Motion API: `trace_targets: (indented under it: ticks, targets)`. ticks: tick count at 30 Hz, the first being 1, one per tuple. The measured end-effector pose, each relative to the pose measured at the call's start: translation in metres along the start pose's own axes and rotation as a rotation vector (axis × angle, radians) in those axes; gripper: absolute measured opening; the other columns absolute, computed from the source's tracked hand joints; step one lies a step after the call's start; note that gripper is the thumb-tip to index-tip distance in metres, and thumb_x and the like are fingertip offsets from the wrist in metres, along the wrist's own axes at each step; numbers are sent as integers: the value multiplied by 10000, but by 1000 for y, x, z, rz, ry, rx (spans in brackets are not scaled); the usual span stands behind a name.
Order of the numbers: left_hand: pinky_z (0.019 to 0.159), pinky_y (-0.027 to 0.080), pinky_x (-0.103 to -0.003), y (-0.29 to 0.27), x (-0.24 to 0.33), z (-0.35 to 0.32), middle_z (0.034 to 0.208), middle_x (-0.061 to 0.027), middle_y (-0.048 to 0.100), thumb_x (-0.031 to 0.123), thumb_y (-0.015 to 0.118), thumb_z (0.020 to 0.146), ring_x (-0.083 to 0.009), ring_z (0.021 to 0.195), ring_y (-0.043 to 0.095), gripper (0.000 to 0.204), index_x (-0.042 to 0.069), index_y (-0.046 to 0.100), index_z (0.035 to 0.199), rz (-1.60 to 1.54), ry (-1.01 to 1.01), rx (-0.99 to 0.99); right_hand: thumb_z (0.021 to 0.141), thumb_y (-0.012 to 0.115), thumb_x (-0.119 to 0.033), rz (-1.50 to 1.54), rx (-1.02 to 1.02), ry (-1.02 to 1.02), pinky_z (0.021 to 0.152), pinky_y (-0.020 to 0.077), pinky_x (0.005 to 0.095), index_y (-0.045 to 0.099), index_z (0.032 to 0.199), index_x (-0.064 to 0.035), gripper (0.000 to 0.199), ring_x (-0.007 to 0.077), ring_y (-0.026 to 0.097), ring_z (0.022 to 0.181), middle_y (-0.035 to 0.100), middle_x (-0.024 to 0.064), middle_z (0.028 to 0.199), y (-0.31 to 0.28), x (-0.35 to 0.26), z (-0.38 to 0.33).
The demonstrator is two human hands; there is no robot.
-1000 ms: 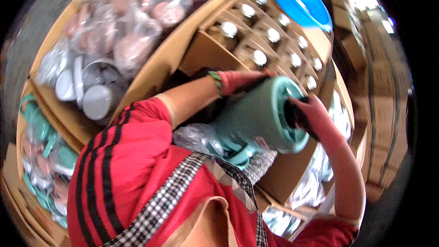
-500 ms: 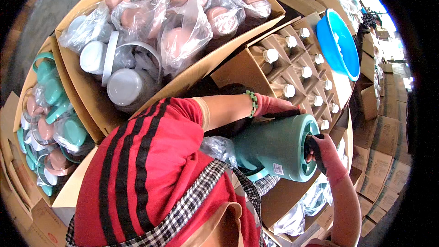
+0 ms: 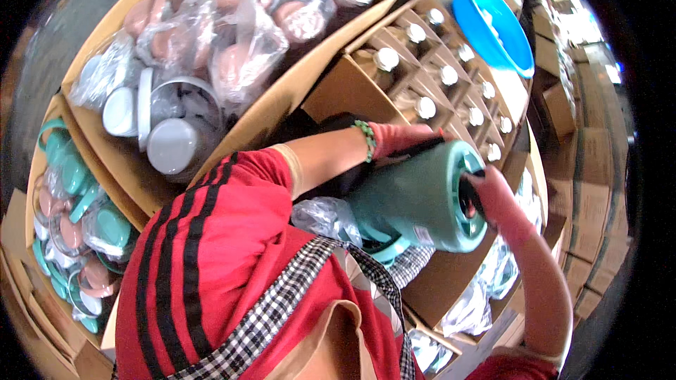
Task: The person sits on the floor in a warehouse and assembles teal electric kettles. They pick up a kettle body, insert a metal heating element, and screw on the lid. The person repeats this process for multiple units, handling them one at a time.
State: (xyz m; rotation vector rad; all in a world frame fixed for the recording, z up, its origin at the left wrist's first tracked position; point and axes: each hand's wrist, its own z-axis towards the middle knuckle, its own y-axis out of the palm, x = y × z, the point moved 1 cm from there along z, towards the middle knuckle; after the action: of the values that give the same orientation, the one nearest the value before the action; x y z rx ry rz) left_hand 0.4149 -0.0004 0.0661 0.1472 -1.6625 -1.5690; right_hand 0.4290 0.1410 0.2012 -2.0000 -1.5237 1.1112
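Note:
A green plastic jug [image 3: 415,200], handled like a thermos jug, lies tilted on its side in front of me with its round base to the right. My left hand [image 3: 407,139], in a pink glove with a dark palm, is closed over the jug's upper side; its fingertips are partly hidden. My right hand [image 3: 491,200], gloved alike, has its fingers curled into the recess of the base. What those fingers grip inside is hard to make out. A clear plastic bag [image 3: 327,218] lies by the jug's far end, and the green handle hangs below.
A carton [image 3: 282,109] of bagged pink and white jugs stands at upper left, beside another of mixed jugs [image 3: 113,225]. White-capped bottles [image 3: 386,60] fill a divided box, with a blue basin [image 3: 493,24] beyond. Stacked cartons [image 3: 588,197] line the right.
The view has shifted, so the boxes and basin sit further left and higher. Both hands stay on the green jug, and the right hand has turned slightly at its base.

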Motion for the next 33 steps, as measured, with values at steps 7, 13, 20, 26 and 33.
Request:
trace_targets:
  ticks: [7,13,20,26,33]
  targets:
    - [633,483,-260,-28,1,10,820,-49,607,335,498,832,-111,693,572,306,53,550,939,142,111,65,756,555,-112,-486,103,-384,666,466,284,586,763,-57,64,160,567,724,589,78,767,-14,-26,-37]
    - [768,464,-274,-43,-4,15,1045,-71,550,268,421,877,-140,872,554,328,57,469,1123,-230,17,-358,649,545,-174,-1282,141,-1310,734,416,350,523,761,-65,158,254,483,903,536,80,905,-19,-10,-21]
    - [896,395,-282,-55,-5,22,1136,-72,506,333,431,863,-152,999,506,433,58,410,1197,-268,-104,51,769,526,-299,-574,324,-474,600,435,395,553,658,-5,316,336,551,635,548,187,656,5,-16,-28]
    - [820,432,-246,-65,13,-8,1019,-51,549,360,479,837,-111,906,525,416,51,468,1116,-55,93,34,678,619,-102,-21,869,-798,629,438,357,535,827,-13,193,282,556,668,566,149,782,61,20,-101]
    - [788,430,-270,-68,8,2,1001,-59,555,388,506,816,-121,893,517,464,45,466,1126,47,35,196,697,658,-341,723,47,2,806,399,356,490,1053,37,546,285,534,928,559,204,953,184,44,-35]
